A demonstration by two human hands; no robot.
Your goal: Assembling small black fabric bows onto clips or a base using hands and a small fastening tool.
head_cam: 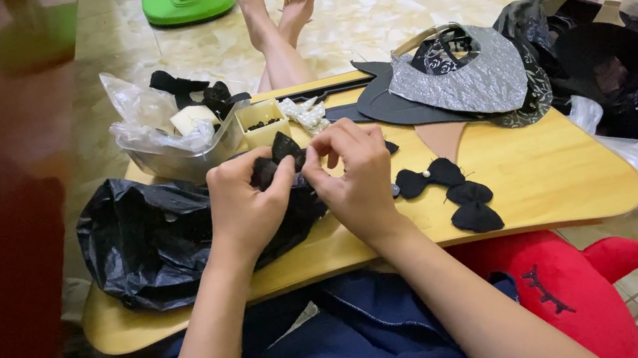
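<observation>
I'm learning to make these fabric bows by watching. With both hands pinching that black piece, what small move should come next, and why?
Probably cinch the middle tighter. Both hands, left hand and right hand, pinch the black fabric piece at its centre, its wing fanning above. The finished bows on the wooden lap table have narrow, tight waists; this one seems not yet fastened.

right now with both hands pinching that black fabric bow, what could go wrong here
The left hand and right hand crowd the small black bow, so it might slip from the pinch. The finished bows lie near the lap tray's edge and could slide off. The black bag overhangs the tray and may drop.
</observation>
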